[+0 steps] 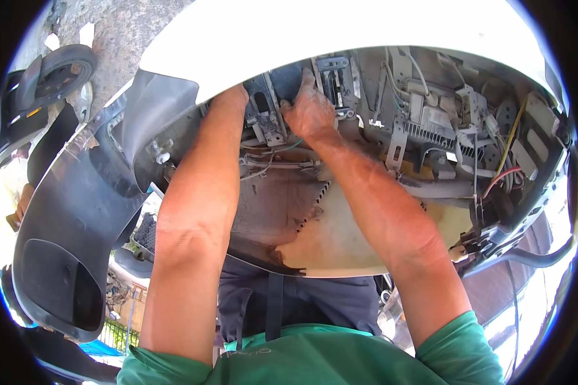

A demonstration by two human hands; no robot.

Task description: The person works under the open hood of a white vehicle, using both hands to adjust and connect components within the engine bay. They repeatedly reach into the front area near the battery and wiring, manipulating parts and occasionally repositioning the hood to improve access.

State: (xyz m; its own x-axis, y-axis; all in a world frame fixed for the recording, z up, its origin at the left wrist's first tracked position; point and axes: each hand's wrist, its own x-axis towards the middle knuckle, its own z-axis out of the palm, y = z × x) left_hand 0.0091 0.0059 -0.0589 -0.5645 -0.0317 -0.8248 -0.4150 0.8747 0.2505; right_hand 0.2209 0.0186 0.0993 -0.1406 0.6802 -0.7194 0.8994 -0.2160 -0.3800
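Note:
My left forearm reaches up under a white body panel [340,25]. Only the wrist edge of my left hand [236,97] shows, and its fingers are hidden behind the panel. To its right, my right hand [309,114] is closed at the edge of a dark blue-grey part [286,82], thumb on the left and a finger stretched along its right side. This part sits between a slotted metal bracket [262,106] and another metal bracket [331,80]. Below the hands run grey and green wires [282,151].
On the right are a finned metal unit [430,119], a red cable [499,181] and a black frame bar [526,212]. A stained, cream-coloured surface [340,237] lies below my arms. A dark plastic panel [77,212] hangs at left, near a wheel [64,70] and another person's hand [24,202].

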